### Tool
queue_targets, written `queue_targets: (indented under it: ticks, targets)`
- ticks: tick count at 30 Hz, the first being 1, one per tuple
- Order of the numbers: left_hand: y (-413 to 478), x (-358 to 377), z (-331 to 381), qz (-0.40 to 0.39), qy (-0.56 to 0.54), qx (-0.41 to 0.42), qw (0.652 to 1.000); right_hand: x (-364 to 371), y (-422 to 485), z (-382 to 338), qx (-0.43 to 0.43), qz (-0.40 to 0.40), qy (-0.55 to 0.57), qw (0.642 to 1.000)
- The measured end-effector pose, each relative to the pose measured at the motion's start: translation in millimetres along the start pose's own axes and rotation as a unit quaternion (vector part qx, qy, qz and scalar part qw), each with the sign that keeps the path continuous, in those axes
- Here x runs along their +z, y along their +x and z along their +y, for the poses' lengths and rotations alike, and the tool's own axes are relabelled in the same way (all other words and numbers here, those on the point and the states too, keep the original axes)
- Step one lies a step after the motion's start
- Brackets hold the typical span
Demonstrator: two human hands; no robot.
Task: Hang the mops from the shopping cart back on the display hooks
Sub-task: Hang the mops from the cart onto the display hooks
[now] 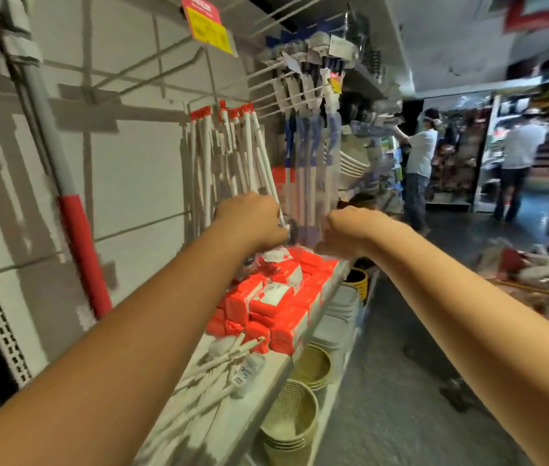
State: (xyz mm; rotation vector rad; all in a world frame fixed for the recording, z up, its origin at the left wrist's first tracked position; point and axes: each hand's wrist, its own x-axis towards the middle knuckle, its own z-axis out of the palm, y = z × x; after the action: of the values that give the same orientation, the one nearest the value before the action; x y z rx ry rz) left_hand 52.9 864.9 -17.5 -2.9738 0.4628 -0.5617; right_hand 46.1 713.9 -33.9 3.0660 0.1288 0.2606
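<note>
Several white-handled mops with red caps [229,142] hang from wire display hooks [276,82] on the white wall panel. Beside them hang blue and white mops [313,153] in clear wrap. My left hand [252,218] is curled round the lower end of a white mop handle [268,169] that slants down from the hooks. My right hand [347,230] is blurred and curled at the clear wrap near the bottom of the blue mops; what it grips is unclear. The shopping cart is out of view.
A shelf [266,371] below carries red packs [279,297] and loose white handles [226,358]. Stacked baskets [293,425] stand on the floor by the shelf. A grey and red pole [71,210] leans at left. Two people [417,169] stand down the aisle at right.
</note>
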Motion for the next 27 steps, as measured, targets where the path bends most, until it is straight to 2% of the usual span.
queue_targets:
  ticks: [6,13,19,24,27]
  targets:
    - [-8,37,79,-0.014,-0.055,0.117,0.992,22,-89,60,0.151,-0.023,0.019,0.988]
    - [-24,51,152,-0.037,-0.096,0.281,0.954,35,-173,82,0.335,-0.014,0.014,0.942]
    - [-78,47,194,-0.013,-0.120,0.429,0.895,49,-252,61,0.480,-0.048,0.003,0.876]
    - [-146,30,227,-0.024,-0.151,0.546,0.824,51,-338,28,0.590,-0.076,0.010,0.803]
    - [-189,20,247,-0.008,-0.164,0.597,0.785,46,-387,13,0.648,-0.061,-0.018,0.759]
